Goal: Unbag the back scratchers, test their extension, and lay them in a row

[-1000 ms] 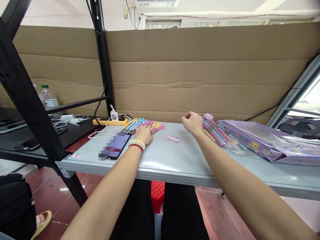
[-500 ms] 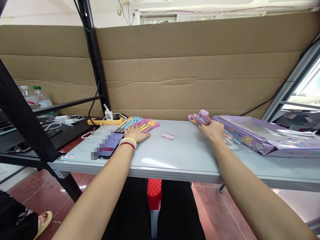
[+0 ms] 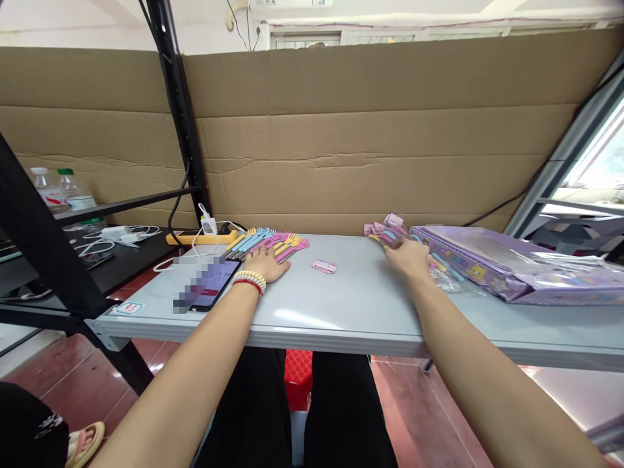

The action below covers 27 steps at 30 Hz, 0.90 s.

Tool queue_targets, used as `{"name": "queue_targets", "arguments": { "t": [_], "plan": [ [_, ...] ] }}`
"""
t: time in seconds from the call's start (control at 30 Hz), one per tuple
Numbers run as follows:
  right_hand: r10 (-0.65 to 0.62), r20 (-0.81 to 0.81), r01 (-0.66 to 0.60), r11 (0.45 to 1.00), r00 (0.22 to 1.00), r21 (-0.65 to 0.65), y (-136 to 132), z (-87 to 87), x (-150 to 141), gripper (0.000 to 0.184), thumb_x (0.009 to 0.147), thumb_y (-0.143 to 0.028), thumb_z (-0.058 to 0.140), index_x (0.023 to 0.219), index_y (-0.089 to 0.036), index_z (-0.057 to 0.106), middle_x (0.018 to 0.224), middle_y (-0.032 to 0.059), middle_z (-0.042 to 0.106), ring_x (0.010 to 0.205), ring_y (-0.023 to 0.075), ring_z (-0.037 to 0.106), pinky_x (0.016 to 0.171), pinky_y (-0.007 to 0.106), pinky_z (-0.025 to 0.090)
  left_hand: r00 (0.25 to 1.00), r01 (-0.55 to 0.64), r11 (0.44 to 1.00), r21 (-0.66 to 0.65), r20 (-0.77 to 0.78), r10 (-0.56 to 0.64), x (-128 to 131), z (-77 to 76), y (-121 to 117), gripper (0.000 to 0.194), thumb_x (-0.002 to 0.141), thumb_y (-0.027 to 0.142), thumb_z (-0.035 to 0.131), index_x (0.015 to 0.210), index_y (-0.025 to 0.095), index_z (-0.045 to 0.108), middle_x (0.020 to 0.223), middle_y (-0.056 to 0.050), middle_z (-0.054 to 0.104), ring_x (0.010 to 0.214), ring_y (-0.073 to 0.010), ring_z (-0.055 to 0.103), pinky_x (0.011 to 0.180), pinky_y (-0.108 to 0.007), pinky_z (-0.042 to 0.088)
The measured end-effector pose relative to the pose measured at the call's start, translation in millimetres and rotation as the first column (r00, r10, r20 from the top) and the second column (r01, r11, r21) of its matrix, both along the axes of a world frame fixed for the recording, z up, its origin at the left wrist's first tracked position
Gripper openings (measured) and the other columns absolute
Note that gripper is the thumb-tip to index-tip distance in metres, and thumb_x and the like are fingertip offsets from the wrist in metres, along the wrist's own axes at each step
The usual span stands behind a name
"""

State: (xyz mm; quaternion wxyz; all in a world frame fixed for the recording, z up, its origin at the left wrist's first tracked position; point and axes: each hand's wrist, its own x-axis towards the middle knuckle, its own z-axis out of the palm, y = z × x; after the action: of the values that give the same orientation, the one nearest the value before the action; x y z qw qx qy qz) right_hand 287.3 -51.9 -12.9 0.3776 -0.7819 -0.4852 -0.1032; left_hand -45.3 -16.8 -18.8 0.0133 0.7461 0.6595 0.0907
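Observation:
My left hand (image 3: 266, 264) lies flat on the near ends of a row of hand-shaped sticks (image 3: 273, 240) in yellow, blue, pink and purple, its fingers outstretched. At the right, my right hand (image 3: 408, 259) is closed at a pile of colourful pieces with pink card tags (image 3: 389, 226). Its fingertips are partly hidden, and what they grip cannot be made out. Between the hands a small pink-and-white card (image 3: 324, 266) rests on the grey table (image 3: 336, 305).
A phone (image 3: 214, 286) sits left of my left hand, with a yellow power strip (image 3: 202, 238) and white cable behind. A purple box (image 3: 482, 263) with clear plastic stands right of my right hand. Cardboard (image 3: 365, 130) walls the back; a black post (image 3: 178, 110) rises at left.
My right hand has shifted slightly at the pile, its fingers moving a little. My left hand stays on the sticks. The whole view has moved a little.

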Motion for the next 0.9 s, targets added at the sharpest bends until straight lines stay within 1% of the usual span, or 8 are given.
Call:
{"name": "queue_targets", "arguments": {
  "t": [0.1,0.2,0.3,0.43,0.57,0.7,0.8,0.9],
  "plan": [
    [-0.081,-0.005,0.081,0.995,0.997,-0.063,-4.0,3.3,-5.3,0.025,0.075,-0.032,0.059,0.088,-0.012,0.067,0.103,0.0249,0.055,0.109,0.0396,0.041,0.09,0.054,0.03,1.0,0.004,0.999,-0.032,-0.001,-0.004,1.8,1.6,-1.0,0.085,0.077,0.07,0.033,0.144,0.018,0.031,0.152,-0.012,0.026,0.14,-0.0317,0.02,0.112,-0.048,0.016],
    [-0.133,-0.013,0.131,0.985,0.991,-0.116,-6.2,5.0,-7.2,0.028,0.074,-0.032,0.06,0.09,-0.01,0.066,0.11,0.0261,0.052,0.112,0.0395,0.037,0.089,0.054,0.03,0.998,-0.01,0.999,0.039,0.062,0.007,-1.2,5.0,0.5,0.088,0.074,0.074,0.034,0.144,0.02,0.032,0.151,-0.011,0.028,0.139,-0.0327,0.022,0.111,-0.048,0.019],
    [-0.203,-0.016,0.197,0.964,0.979,-0.182,-4.6,3.5,-7.1,0.03,0.073,-0.031,0.061,0.094,-0.01,0.064,0.112,0.0241,0.051,0.113,0.0378,0.036,0.09,0.054,0.031,0.983,-0.126,0.984,0.124,0.153,0.106,-9.0,7.7,6.4,0.095,0.07,0.081,0.03,0.141,0.018,0.037,0.149,-0.014,0.031,0.137,-0.0345,0.027,0.109,-0.047,0.024],
    [-0.263,-0.023,0.253,0.946,0.965,-0.2,-4.0,3.1,-6.6,0.043,0.074,-0.042,0.062,0.102,-0.009,0.062,0.118,0.0257,0.049,0.116,0.0378,0.035,0.091,0.053,0.031,0.966,-0.219,0.975,0.041,0.151,0.211,-19.1,7.6,16.2,0.099,0.067,0.084,0.026,0.138,0.016,0.041,0.144,-0.017,0.04,0.132,-0.0357,0.035,0.107,-0.048,0.028],
    [-0.29,-0.058,0.266,0.929,0.955,-0.258,-9.1,7.5,-2.7,0.048,0.076,-0.043,0.06,0.112,-0.011,0.059,0.124,0.0271,0.047,0.121,0.0383,0.033,0.093,0.051,0.029,0.975,-0.197,0.98,0.003,0.11,0.195,-21.1,6.5,19.8,0.1,0.066,0.085,0.023,0.138,0.018,0.042,0.142,-0.015,0.043,0.132,-0.035,0.036,0.109,-0.049,0.024],
    [-0.29,-0.089,0.26,0.932,0.953,-0.254,-12.5,11.4,5.5,0.045,0.075,-0.039,0.061,0.109,-0.01,0.061,0.117,0.0258,0.054,0.12,0.0377,0.037,0.094,0.049,0.028,0.976,-0.189,0.982,-0.008,0.109,0.189,-18.3,8.6,15.8,0.1,0.065,0.085,0.026,0.139,0.019,0.042,0.142,-0.015,0.044,0.134,-0.0359,0.032,0.11,-0.052,0.019],
    [-0.332,-0.099,0.309,0.931,0.938,-0.193,-13.5,13.2,13.1,0.044,0.077,-0.038,0.057,0.109,-0.009,0.062,0.119,0.0244,0.055,0.12,0.0369,0.039,0.095,0.048,0.03,0.973,-0.188,0.979,0.075,0.149,0.176,-11.6,12.0,6.2,0.099,0.069,0.083,0.027,0.138,0.013,0.041,0.147,-0.019,0.034,0.137,-0.0359,0.026,0.111,-0.051,0.019],
    [-0.367,-0.137,0.338,0.92,0.92,-0.197,-15.9,13.8,21.7,0.047,0.08,-0.037,0.053,0.113,-0.005,0.061,0.123,0.0265,0.053,0.119,0.0374,0.041,0.095,0.047,0.031,0.986,-0.078,0.974,0.213,0.163,0.043,1.9,14.7,-9.3,0.089,0.075,0.076,0.028,0.131,0.009,0.048,0.145,-0.022,0.034,0.135,-0.0363,0.028,0.108,-0.05,0.024]
  ]
}}
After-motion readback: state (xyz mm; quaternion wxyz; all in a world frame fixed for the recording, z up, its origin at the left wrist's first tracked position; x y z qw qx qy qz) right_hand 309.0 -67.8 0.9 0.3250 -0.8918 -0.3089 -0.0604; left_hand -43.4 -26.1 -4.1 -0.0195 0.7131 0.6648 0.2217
